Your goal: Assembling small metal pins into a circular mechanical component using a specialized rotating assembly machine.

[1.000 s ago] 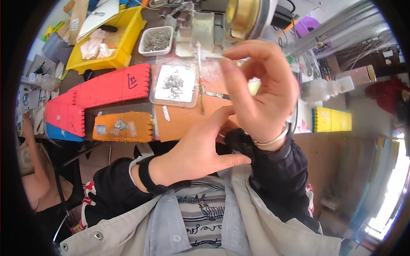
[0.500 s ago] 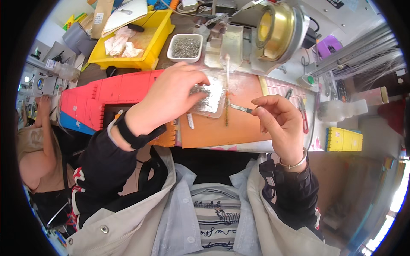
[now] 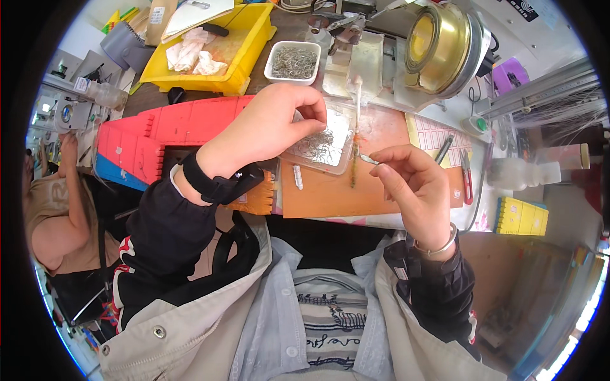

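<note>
My left hand [image 3: 273, 124] is over a clear shallow tray [image 3: 346, 155], its thumb and fingertips pinched together. Whatever sits in that pinch, if anything, is hidden. Thin, curved silvery metal pieces [image 3: 318, 147] lie in the tray below the fingers. To the right, my right hand [image 3: 422, 190] grips a small, narrow metal strip [image 3: 366, 159] between thumb and fingers, its free end pointing left toward the tray. A thin rod [image 3: 357, 117], white at the far end and brownish nearer me, lies between the strip and the tray. A small white cylinder [image 3: 298, 177] is on the orange board [image 3: 381, 197].
Behind stand a white bowl of metal pieces [image 3: 311, 79], a yellow bin [image 3: 232, 82] with cloths and a large brass-coloured wheel [image 3: 438, 47]. Red-handled tool [image 3: 468, 184] and yellow block [image 3: 521, 217] lie right; a red panel [image 3: 184, 127] left. Another person [image 3: 60, 222] sits far left.
The view has shifted, so the table appears farther right. My left fingers have come up a little from the metal pieces, exposing more of them. My right hand still holds the strip; less of it shows.
</note>
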### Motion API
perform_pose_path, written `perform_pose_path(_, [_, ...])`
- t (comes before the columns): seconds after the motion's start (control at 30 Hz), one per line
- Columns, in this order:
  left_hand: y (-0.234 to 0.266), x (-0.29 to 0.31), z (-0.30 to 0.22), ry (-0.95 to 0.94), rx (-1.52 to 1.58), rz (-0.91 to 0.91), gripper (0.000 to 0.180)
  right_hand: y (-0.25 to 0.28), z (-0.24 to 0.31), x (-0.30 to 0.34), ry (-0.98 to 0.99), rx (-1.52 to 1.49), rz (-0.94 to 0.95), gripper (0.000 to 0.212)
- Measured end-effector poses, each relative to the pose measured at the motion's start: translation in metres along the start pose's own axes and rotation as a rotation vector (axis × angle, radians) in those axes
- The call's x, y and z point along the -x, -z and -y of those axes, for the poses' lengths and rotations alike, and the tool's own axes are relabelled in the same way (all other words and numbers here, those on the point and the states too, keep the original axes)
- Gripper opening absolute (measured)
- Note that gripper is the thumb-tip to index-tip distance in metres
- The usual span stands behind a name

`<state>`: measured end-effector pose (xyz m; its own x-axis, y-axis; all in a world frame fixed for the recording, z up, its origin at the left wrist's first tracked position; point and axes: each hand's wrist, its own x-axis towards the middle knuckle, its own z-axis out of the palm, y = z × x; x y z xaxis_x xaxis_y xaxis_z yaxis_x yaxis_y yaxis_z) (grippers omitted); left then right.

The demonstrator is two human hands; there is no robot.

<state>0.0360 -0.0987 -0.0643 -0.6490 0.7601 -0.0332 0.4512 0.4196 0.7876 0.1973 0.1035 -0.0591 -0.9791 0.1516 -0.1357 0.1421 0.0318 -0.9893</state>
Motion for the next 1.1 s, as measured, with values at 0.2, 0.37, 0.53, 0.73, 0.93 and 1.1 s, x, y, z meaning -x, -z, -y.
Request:
perform_pose_path(0.2, [0.003, 0.004, -0.004, 0.001, 0.197, -0.057, 0.005, -0.013, -0.005, -0.011, 0.031, 0.085, -0.024, 0.017])
perform_pose_path(0.37, [0.001, 0.009, -0.007, 0.023, 0.541, -0.190, 0.006, -0.028, 0.003, -0.031, 0.096, 0.041, -0.080, 0.021])
perform_pose_path(0.53, [-0.013, 0.017, -0.027, 0.016, 0.874, -0.218, 0.010, -0.039, 0.012, -0.037, 0.058, -0.169, -0.012, 0.016])
perform_pose_path(0.73, [-0.013, 0.021, -0.031, -0.230, 0.695, -0.282, 0.011, -0.039, 0.023, -0.031, 0.063, -0.345, 0.090, 0.009])
perform_pose_path(0.93, [-0.003, 0.029, -0.047, -0.302, 0.538, -0.316, 0.017, -0.038, 0.024, -0.031, 0.157, -0.145, 0.018, 0.006])
perform_pose_path(1.1, [0.009, 0.016, -0.050, -0.513, -0.016, -0.397, 0.020, -0.040, 0.030, -0.038, 0.204, 0.062, -0.035, 0.008])
